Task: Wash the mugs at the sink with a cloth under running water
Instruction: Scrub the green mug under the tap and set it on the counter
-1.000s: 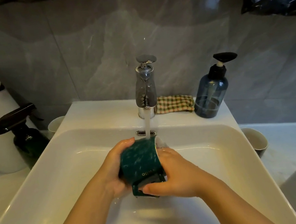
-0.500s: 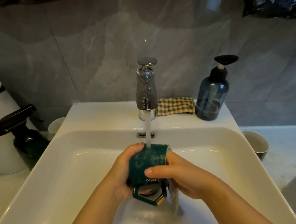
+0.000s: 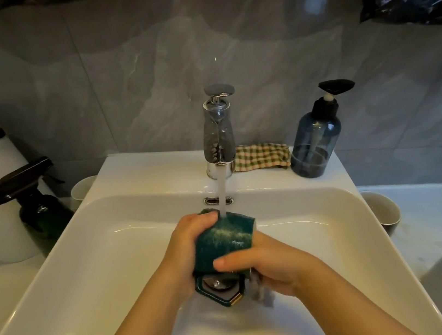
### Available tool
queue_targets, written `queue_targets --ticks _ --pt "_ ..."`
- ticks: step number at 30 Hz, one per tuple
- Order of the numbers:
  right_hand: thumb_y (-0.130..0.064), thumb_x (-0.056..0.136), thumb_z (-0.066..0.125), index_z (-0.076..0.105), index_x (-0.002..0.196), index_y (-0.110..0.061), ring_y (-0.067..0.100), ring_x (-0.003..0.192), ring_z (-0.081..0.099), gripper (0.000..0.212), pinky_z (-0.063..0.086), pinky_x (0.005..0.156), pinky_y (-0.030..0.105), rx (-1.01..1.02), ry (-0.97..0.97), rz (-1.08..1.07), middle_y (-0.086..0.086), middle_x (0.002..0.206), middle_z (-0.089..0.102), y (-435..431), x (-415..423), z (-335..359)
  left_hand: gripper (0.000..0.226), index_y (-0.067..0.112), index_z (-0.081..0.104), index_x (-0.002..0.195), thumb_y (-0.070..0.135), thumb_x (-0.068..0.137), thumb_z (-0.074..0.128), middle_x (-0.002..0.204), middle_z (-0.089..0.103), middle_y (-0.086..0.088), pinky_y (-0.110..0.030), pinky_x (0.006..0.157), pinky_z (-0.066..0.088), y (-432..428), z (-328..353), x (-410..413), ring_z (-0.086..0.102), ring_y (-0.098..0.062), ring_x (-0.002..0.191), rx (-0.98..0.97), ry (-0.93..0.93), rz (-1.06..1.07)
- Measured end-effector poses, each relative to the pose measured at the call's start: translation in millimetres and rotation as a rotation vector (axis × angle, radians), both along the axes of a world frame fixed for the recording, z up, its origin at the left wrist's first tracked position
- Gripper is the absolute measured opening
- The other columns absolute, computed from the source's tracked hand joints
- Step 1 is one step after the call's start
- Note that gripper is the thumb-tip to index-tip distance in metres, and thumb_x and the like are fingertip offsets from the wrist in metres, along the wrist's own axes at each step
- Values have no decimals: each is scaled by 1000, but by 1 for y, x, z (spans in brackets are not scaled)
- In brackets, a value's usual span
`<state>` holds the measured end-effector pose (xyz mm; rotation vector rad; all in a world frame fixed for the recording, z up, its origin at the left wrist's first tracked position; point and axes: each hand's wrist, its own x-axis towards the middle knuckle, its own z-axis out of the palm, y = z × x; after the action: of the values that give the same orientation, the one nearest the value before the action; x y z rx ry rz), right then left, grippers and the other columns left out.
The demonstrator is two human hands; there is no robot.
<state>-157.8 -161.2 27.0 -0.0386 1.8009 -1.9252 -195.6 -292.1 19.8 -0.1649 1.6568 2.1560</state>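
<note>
Gray tiles [image 3: 145, 92] sit behind the tap [image 3: 218, 136]. Just below it, over the sink [image 3: 129, 255], my left hand [image 3: 194, 246] and right hand [image 3: 275, 267] curl tight around the mug [image 3: 226, 238] in the water [image 3: 222, 190]. I think I'm rinsing its outside. Next, turn it to wet inside.

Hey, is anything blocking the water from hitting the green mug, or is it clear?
Nothing visible stands in the way. The water stream falls straight from the faucet onto the side of the green mug, just beside the left hand. The right hand grips the mug too.
</note>
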Motion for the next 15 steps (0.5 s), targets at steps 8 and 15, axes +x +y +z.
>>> queue_targets --ticks 8,15 --pt "-8 70 73 61 111 -18 23 104 62 44 52 93 42 325 207 83 12 111 64 -5 2 -2 27 9 72 74 35 69 63 71 69 -13 -32 62 49 -3 1 0 65 -26 65 37 -125 -5" --pt "-32 82 67 62 105 -30 15 102 64 24 52 93 36 282 150 -30 1 111 66 -9 3 0 29 10 72 76 36 66 63 77 71 -14 -32 62 51 0 4 3 68 -23 65 76 2 -8"
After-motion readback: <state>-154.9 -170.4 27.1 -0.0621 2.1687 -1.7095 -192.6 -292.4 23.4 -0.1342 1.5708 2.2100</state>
